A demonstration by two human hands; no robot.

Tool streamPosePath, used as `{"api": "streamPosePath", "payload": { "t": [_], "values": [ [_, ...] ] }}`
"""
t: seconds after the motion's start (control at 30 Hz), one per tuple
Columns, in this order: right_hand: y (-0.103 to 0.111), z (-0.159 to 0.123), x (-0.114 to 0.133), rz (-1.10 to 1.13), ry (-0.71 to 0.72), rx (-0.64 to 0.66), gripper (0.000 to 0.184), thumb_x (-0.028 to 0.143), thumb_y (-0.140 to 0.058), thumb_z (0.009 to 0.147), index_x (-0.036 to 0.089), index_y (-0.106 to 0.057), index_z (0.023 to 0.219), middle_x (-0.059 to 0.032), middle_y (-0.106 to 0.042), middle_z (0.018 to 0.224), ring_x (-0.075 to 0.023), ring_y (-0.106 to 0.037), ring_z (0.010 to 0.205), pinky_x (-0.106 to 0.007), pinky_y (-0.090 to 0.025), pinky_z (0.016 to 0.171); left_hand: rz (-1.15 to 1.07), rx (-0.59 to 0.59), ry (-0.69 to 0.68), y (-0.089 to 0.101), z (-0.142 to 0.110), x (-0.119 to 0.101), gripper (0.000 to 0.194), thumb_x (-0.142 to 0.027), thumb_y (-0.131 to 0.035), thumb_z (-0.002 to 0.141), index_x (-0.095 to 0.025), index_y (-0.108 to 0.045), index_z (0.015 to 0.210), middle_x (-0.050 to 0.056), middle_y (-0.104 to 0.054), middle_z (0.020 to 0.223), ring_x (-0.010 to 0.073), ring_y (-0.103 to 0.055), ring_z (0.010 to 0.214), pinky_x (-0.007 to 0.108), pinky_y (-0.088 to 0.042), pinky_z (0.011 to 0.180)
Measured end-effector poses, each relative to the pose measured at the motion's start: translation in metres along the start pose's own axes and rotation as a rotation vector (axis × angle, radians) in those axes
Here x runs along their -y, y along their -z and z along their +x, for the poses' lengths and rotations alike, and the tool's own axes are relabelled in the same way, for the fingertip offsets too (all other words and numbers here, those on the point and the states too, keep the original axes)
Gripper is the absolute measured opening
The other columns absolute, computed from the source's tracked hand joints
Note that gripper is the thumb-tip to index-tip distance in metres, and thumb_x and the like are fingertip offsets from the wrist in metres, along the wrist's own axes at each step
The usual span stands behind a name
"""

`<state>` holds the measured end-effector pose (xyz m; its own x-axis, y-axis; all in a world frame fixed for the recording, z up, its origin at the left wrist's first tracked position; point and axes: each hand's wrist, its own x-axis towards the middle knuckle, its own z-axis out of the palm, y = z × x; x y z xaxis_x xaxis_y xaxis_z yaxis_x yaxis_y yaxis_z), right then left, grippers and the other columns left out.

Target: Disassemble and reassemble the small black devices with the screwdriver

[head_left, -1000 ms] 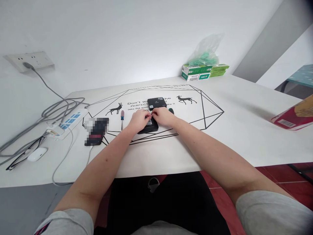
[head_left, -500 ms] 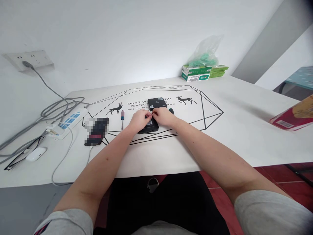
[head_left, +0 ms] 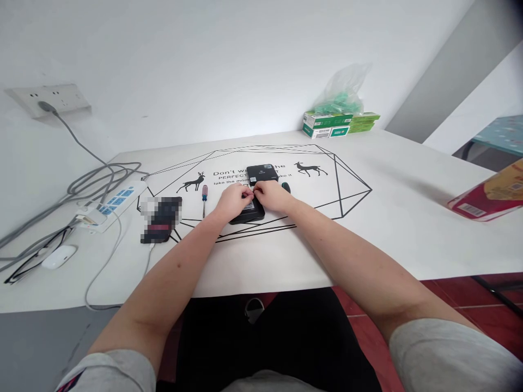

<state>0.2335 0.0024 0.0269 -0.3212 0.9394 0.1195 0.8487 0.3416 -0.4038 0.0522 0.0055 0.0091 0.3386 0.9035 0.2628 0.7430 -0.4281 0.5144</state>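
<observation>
My left hand [head_left: 235, 201] and my right hand [head_left: 273, 196] meet over a flat black case [head_left: 250, 217] on the table. Fingers on both hands are pinched together, with the fingertips almost touching above the case; anything between them is too small or hidden to make out. Part of a pale label shows on the case under my left fingers. Just beyond my hands lies a black rectangular piece [head_left: 262, 171] with a small logo and stickers. A dark green rounded object [head_left: 286, 187] is partly covered by my right hand. Left of my left hand lies a screwdriver [head_left: 205, 196].
A blurred-out phone [head_left: 162, 220] with a cable lies at left, near a power strip [head_left: 118, 204], a white earbud case [head_left: 60, 257] and glasses [head_left: 36, 256]. Green-and-white boxes [head_left: 327, 125] stand against the wall under a plastic bag [head_left: 345, 90]. A red package [head_left: 486, 196] is at right.
The view has shifted very slightly. Both hands stay pinched over the black case, and nothing on the table has visibly moved.
</observation>
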Motion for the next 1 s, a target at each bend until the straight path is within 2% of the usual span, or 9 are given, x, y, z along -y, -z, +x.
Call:
{"api": "streamPosePath", "payload": {
  "t": [1.0],
  "values": [
    [-0.0033,0.0012,-0.0043,0.008,0.021,0.0,0.028,0.015,-0.053,0.106,0.013,-0.08,0.113,-0.0154,-0.085,0.118,-0.0264,-0.077,0.108,-0.032,-0.053,0.094,0.05,0.003,-0.01,-0.0006,-0.0006,0.0001,0.014,-0.017,-0.068,0.098,-0.023,-0.079,0.093,0.006,-0.074,0.103,0.026,-0.072,0.1,0.038,-0.057,0.093]
  ]
}}
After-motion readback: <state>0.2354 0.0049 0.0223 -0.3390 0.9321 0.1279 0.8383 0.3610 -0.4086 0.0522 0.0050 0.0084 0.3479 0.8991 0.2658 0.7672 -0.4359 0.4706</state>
